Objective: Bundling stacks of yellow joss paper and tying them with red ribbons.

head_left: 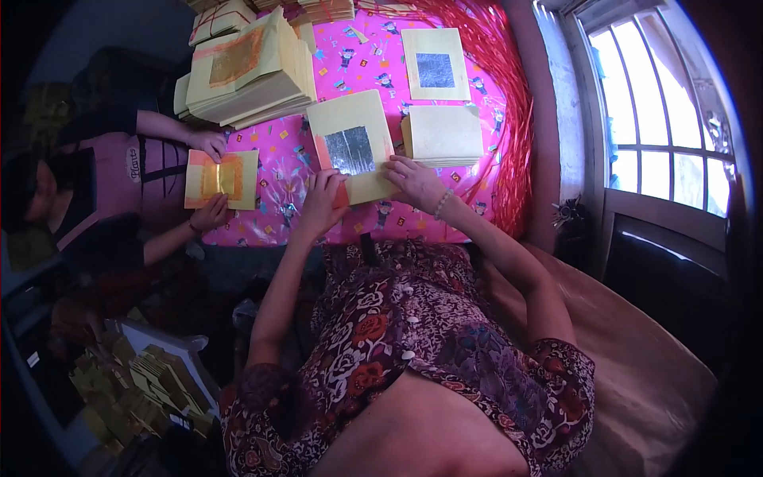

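Observation:
In front of me on the pink table covering lies a pale yellow sheet of joss paper (325,120) with a silver foil square and orange-pink patches along its edges. My left hand (323,200) grips its lower left edge, fingers on top beside the foil. Across the sheet's right edge rests my right hand (418,184), its fingers stretched out and lying on the paper. Just beyond that hand is a stack of plain yellow paper (447,133). Farther back sits another sheet with a silver square (435,70).
A tall stack of gold-foiled paper (274,83) stands at the back left. At the left, a co-worker's hands (210,208) touch a gold-foil sheet (247,180). Red shiny strips (519,119) line the table's right edge. A barred window (664,119) is at the right.

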`<state>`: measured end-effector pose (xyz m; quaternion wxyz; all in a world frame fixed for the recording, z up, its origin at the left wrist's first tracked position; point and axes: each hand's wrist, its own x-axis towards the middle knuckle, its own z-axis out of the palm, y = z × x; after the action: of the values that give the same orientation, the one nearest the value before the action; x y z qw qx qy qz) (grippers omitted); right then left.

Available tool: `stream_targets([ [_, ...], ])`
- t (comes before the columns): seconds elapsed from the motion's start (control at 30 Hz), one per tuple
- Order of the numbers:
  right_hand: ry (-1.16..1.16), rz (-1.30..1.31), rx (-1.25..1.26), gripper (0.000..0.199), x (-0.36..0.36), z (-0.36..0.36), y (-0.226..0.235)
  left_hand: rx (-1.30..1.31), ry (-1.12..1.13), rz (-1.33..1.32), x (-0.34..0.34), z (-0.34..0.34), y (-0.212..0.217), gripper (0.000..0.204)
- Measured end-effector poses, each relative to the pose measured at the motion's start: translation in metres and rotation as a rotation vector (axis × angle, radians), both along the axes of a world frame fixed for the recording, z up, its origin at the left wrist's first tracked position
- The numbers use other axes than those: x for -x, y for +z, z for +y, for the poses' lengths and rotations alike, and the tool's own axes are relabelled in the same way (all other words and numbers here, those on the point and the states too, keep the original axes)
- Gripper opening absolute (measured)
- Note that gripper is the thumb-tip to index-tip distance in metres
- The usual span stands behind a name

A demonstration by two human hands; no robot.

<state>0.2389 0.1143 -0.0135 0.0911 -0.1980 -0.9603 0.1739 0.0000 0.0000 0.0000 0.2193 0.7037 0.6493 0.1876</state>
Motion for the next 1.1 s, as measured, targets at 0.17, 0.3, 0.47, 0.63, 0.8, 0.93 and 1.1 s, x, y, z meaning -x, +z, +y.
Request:
stream_targets([
  [0.17, 0.055, 0.014, -0.002, 0.044, 0.008, 0.003, -0.004, 0.038, -0.043, -0.069, 0.017, 0.002, 0.011, 0.062],
  [0.3, 0.092, 0.048, 0.016, 0.036, 0.008, 0.008, 0.001, 0.040, -0.061, -0.118, 0.026, -0.001, 0.006, 0.050],
  [0.47, 0.111, 0.143, -0.041, 0.019, 0.008, 0.012, -0.007, 0.038, -0.042, -0.230, 0.030, -0.001, 0.001, 0.028],
  [0.63, 0.040, 0.158, 0.051, 0.018, 0.010, 0.011, -0.002, -0.013, 0.007, -0.316, 0.035, 0.005, -0.003, 0.010],
  [0.8, 0.019, 0.194, -0.011, 0.017, 0.014, 0.009, 0.009, 0.058, 0.047, -0.373, 0.037, 0.009, -0.001, 0.011],
  [0.93, -0.019, 0.178, 0.005, 0.015, 0.018, 0.014, 0.005, -0.051, -0.027, -0.329, 0.038, 0.012, 0.007, 0.022],
  [1.1, -0.023, 0.219, 0.103, 0.014, 0.023, 0.029, 0.019, -0.228, -0.056, -0.164, 0.044, 0.023, 0.012, 0.036],
])
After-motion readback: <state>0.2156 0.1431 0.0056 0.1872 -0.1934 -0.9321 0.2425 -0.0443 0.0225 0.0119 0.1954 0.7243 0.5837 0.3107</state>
